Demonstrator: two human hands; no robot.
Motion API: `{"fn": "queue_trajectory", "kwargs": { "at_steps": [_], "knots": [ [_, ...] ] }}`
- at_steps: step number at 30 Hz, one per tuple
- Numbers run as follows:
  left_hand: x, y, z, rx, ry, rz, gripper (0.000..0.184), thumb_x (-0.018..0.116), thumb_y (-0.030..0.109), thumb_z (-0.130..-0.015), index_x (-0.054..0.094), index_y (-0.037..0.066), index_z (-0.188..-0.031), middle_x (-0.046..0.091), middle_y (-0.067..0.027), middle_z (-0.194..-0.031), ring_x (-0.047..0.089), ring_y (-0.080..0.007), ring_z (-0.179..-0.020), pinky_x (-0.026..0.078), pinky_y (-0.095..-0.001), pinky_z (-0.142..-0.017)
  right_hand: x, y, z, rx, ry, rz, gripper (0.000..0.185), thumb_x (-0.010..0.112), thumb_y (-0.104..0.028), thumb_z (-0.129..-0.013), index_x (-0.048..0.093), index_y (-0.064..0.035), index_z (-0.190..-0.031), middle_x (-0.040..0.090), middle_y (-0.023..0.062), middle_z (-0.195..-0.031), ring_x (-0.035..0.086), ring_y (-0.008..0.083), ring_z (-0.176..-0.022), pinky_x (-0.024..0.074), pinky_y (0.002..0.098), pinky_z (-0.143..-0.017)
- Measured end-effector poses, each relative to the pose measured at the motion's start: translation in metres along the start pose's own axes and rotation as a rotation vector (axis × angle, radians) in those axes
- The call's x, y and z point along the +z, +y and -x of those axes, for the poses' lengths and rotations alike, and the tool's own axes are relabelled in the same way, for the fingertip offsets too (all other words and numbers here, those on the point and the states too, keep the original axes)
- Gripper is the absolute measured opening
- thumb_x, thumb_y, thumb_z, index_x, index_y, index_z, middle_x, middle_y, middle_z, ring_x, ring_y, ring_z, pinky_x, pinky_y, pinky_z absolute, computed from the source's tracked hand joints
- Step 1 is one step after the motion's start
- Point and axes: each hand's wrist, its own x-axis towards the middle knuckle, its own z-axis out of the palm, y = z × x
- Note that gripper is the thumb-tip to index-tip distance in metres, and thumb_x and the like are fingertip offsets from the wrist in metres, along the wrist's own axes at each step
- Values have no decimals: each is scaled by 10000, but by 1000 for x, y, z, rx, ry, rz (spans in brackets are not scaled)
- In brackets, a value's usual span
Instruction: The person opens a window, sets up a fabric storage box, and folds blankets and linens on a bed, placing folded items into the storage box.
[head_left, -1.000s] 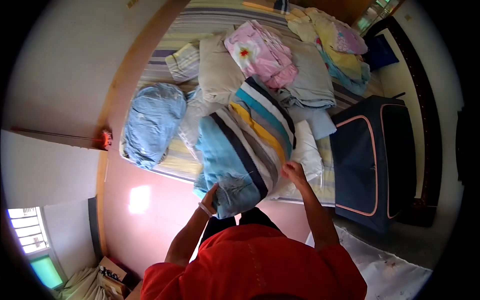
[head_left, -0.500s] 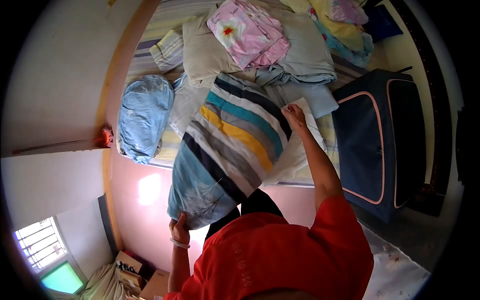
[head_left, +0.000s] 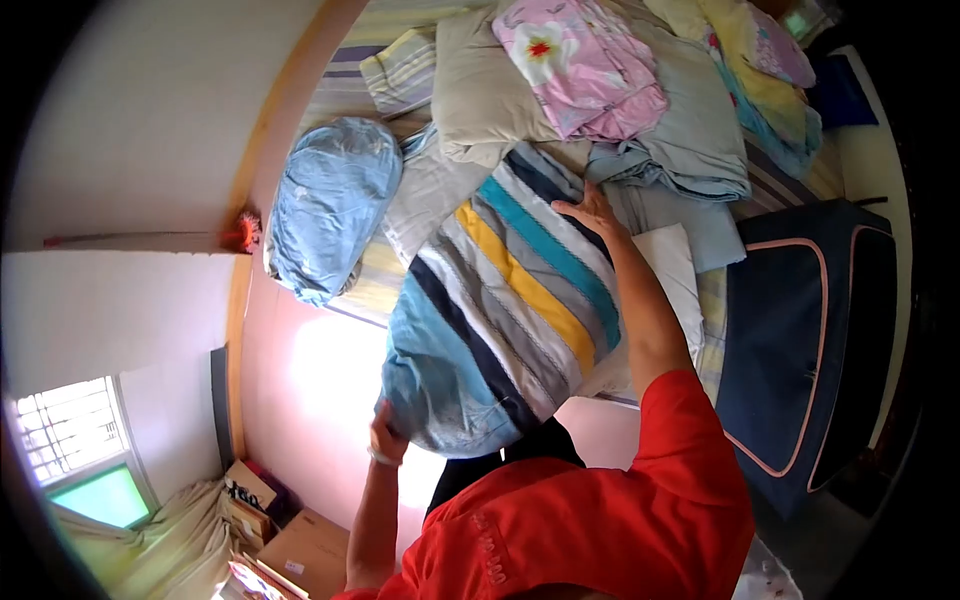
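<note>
A pillow [head_left: 510, 290] in a striped cover of teal, yellow, grey, white and navy hangs tilted between my hands, over the front edge of the bed. Its near end is light blue with a faint plant print. My left hand [head_left: 388, 438], with a pale bracelet at the wrist, is closed on the near left corner. At the far right edge my right hand [head_left: 592, 212] grips the pillow, thumb lying on top of the cover; its other fingers are partly hidden. White cloth [head_left: 672, 270] lies on the bed beside my right forearm.
A blue bundle [head_left: 335, 205] lies at the bed's left. Behind are a beige pillow [head_left: 480, 85], pink flowered cloth [head_left: 590, 75] and folded grey-blue bedding [head_left: 700, 140]. A navy storage box [head_left: 775, 350] stands right; cardboard boxes [head_left: 305, 555] sit lower left.
My right hand has moved up along the pillow's edge toward its far end, and the pillow looks flatter and more spread out. My left hand keeps its corner. The view has shifted.
</note>
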Motion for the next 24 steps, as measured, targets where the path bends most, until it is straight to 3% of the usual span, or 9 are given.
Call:
{"fn": "queue_trajectory", "kwargs": {
  "at_steps": [3, 5, 7, 9, 12, 14, 18, 21, 24],
  "knots": [
    [34, 26, -18, -101, 36, 184, 604, 539, 380, -778, 398, -51, -1177, 468, -185, -1162, 476, -301, -1045, 375, -419, -900, -7, -41, 15, -23, -203, 73, 654, 704, -419, -561, 518, 51, -976, 550, 264, -944, 536, 378, -890, 433, 380, -761],
    [-51, 10, -56, 128, 51, -543, 502, 494, 270, -794, 396, -28, -1185, 479, -148, -1163, 472, -294, -1045, 399, -411, -875, -32, -73, 43, -235, -190, -81, 530, 688, -370, -593, 537, 45, -887, 554, 262, -890, 543, 377, -848, 434, 393, -726],
    [22, 25, -21, 4, 12, -288, 444, 494, 135, -784, 385, -14, -1188, 511, -143, -1110, 510, -284, -988, 429, -385, -843, -42, -74, 74, -461, -120, -150, 399, 659, -288, -657, 539, 37, -855, 549, 259, -845, 543, 374, -795, 437, 382, -683],
    [30, 19, 3, 16, -20, -112, 405, 481, 54, -779, 393, 7, -1172, 549, -129, -1031, 538, -266, -935, 440, -366, -830, -95, -78, 122, -358, -181, -185, 366, 651, -243, -681, 537, 31, -895, 566, 231, -853, 555, 335, -785, 436, 350, -690],
    [-25, 7, 43, 85, -281, -910, 370, 478, -22, -746, 444, -25, -1115, 540, -113, -1072, 536, -252, -946, 432, -362, -837, -155, -56, 192, -113, -110, -353, 337, 649, -176, -702, 536, 20, -951, 597, 153, -870, 561, 233, -795, 422, 291, -735],
    [-19, -18, 71, -117, -81, -259, 380, 488, -72, -710, 467, -40, -1088, 535, -117, -1083, 524, -244, -968, 413, -351, -844, -165, -23, 229, 58, -6, -425, 375, 660, -151, -692, 526, 21, -998, 597, 115, -914, 547, 187, -857, 407, 275, -780],
    [-46, -42, 27, 5, -208, -634, 498, 499, -98, -678, 426, 8, -1158, 519, -133, -1080, 495, -234, -1008, 401, -357, -855, -150, 28, 245, 45, 84, -279, 538, 666, -87, -611, 476, 22, -1102, 576, 122, -1003, 534, 208, -911, 392, 293, -822],
    [-18, -25, -43, 210, -207, -535, 527, 566, 146, -722, 390, 29, -1205, 497, -154, -1106, 487, -278, -1003, 402, -373, -855, -150, 23, 238, 150, -38, -496, 558, 595, -28, -545, 488, 45, -1087, 583, 119, -961, 550, 221, -861, 391, 259, -811],
    [53, 6, -67, -149, 5, -277, 635, 544, 356, -737, 355, 21, -1242, 454, -170, -1178, 447, -298, -1057, 363, -384, -898, -152, 14, 223, 205, -140, -633, 593, 573, -36, -523, 480, 44, -1103, 568, 125, -1005, 541, 231, -885, 391, 261, -821]
  ]
}}
